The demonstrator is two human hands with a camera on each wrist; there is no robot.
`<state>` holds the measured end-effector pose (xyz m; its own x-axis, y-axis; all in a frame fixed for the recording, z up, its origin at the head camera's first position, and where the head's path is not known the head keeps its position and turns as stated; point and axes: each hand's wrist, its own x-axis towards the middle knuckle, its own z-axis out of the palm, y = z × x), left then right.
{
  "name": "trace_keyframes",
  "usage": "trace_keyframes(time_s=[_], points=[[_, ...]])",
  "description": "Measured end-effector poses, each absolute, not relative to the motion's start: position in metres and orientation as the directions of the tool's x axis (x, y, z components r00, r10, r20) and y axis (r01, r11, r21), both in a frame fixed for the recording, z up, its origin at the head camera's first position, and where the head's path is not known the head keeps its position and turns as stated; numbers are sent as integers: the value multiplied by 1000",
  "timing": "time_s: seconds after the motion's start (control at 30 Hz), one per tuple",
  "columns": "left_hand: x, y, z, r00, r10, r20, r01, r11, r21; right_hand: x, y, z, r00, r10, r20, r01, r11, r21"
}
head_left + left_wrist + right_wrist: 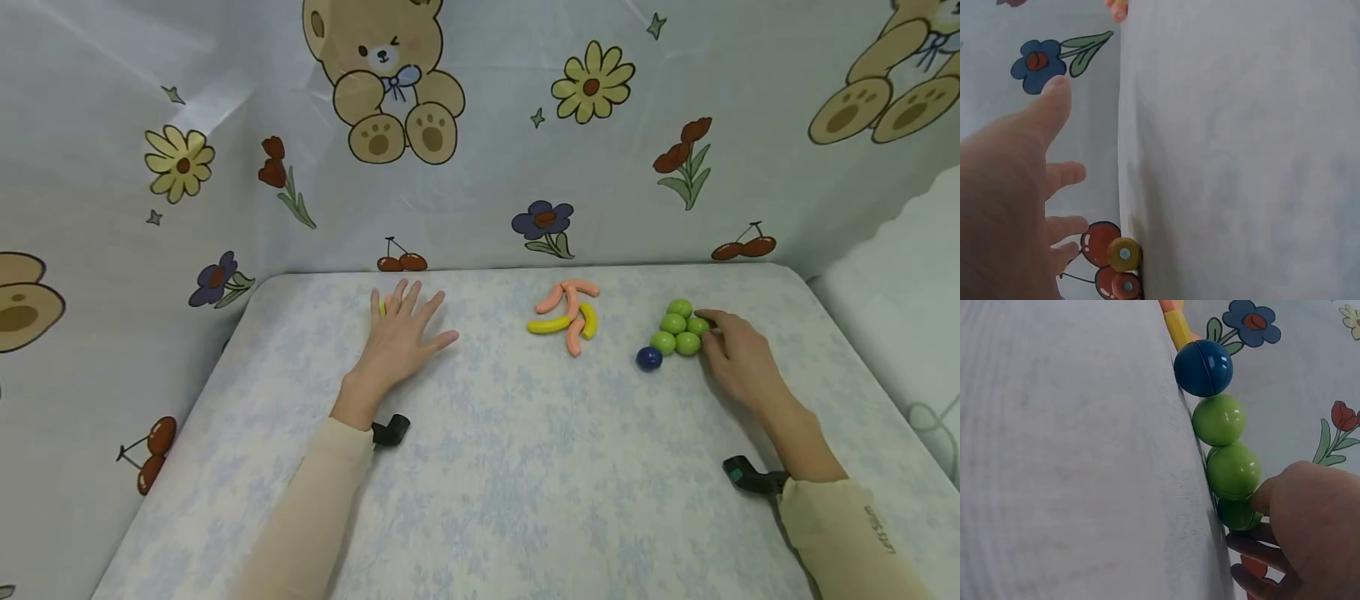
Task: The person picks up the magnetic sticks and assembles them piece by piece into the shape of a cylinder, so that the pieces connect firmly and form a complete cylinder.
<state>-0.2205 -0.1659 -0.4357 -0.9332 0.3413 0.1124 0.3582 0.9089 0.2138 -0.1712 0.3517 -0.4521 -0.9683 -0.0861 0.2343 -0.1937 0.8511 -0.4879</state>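
My left hand (397,342) is spread with straight fingers above a yellow banana-shaped piece (1124,254) and a pink sausage-shaped piece (1127,286), which it partly hides in the head view. At the right, my right hand (742,358) has its thumb and index finger around the rightmost green ball (698,326) of a tight cluster. Other green balls (673,323) sit beside it in touching rows. A dark blue ball (648,359) lies at the cluster's lower left. In the right wrist view, the thumb and curled fingers (1260,553) flank a green ball (1238,514).
Between the hands, several pink sausage-shaped pieces (572,300) and two yellow banana-shaped pieces (549,325) lie grouped on the pale patterned tabletop (510,467). Behind the table hangs a white cloth (480,183) with printed bears and flowers. A white cable (930,417) runs at the far right.
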Motion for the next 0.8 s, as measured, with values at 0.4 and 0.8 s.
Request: trace_keyframes(time_s=[0.4,0.8], points=[[-232,-77,-426,-856,515,45,515,842,160,-166,356,-454,-962,-21,273,-165,841,-515],[-238,16,-439,-610,669,425,788,569,235,-166,353,-455,-950,-20,310,-189,830,-525]])
